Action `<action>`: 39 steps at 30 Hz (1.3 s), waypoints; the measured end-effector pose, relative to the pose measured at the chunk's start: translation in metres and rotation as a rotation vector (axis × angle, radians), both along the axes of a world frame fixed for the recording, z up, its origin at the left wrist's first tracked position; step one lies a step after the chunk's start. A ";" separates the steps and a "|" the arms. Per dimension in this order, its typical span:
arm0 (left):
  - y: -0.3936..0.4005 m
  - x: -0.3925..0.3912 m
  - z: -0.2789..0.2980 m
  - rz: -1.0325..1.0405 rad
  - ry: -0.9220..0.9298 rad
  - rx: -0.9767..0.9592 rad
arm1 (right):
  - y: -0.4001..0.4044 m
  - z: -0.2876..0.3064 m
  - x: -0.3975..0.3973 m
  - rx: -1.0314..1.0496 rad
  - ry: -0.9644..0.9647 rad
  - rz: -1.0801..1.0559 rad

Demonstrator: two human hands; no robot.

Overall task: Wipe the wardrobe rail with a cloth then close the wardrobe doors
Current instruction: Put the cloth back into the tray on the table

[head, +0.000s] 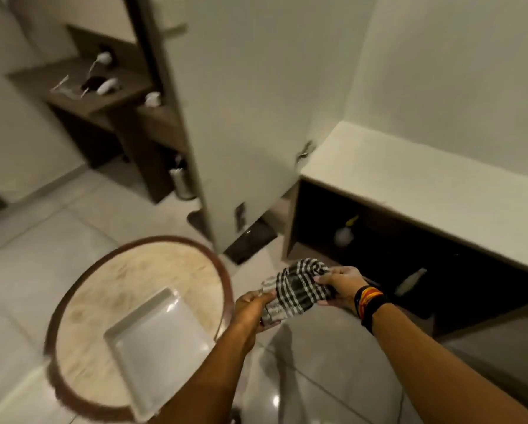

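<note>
A checked cloth is gripped by both hands above the tiled floor, beside a round tabletop and an open white wardrobe door.

Motion-blurred desk items at upper left, dim objects in the dark low shelf, rail out of sight.

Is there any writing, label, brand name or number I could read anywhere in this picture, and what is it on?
None can be read.
The checked cloth, held by the left hand and right hand, shows only a pattern.
The spray bottle under the bench is too blurred to tell.
</note>
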State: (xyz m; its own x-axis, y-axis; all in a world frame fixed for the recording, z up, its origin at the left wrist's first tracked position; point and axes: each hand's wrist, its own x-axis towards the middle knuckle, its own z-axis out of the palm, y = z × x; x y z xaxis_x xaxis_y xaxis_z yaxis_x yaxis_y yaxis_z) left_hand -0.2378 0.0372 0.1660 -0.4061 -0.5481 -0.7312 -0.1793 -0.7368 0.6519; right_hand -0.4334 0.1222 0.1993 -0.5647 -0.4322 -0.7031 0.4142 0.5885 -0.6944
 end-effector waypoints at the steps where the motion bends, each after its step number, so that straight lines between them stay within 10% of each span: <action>1: -0.005 0.029 -0.016 0.053 -0.041 0.006 | -0.013 -0.021 0.025 0.037 -0.036 0.042; 11: -0.078 0.222 -0.152 0.419 -0.377 -0.058 | -0.142 -0.163 0.229 0.115 -0.090 0.243; 18: -0.078 0.266 -0.209 0.304 -0.617 -0.045 | -0.151 -0.245 0.299 0.249 0.081 0.402; 23: -0.077 0.260 -0.203 0.111 -0.828 -0.466 | -0.147 -0.254 0.301 0.212 0.189 0.499; 30: -0.057 0.218 -0.187 -0.633 -0.861 -1.435 | -0.096 -0.201 0.266 0.010 1.004 0.820; 39: -0.058 0.031 -0.039 -0.665 -0.501 -1.988 | -0.046 -0.050 0.110 0.155 1.570 0.565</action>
State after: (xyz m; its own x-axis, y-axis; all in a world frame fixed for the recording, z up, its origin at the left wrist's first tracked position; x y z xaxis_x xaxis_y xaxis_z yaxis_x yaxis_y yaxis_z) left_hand -0.2070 -0.0208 0.1268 -0.8164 -0.4182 0.3981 -0.4110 0.9052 0.1080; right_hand -0.3236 0.0764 0.1492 -0.5220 -0.7979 0.3016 -0.8513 0.5091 -0.1266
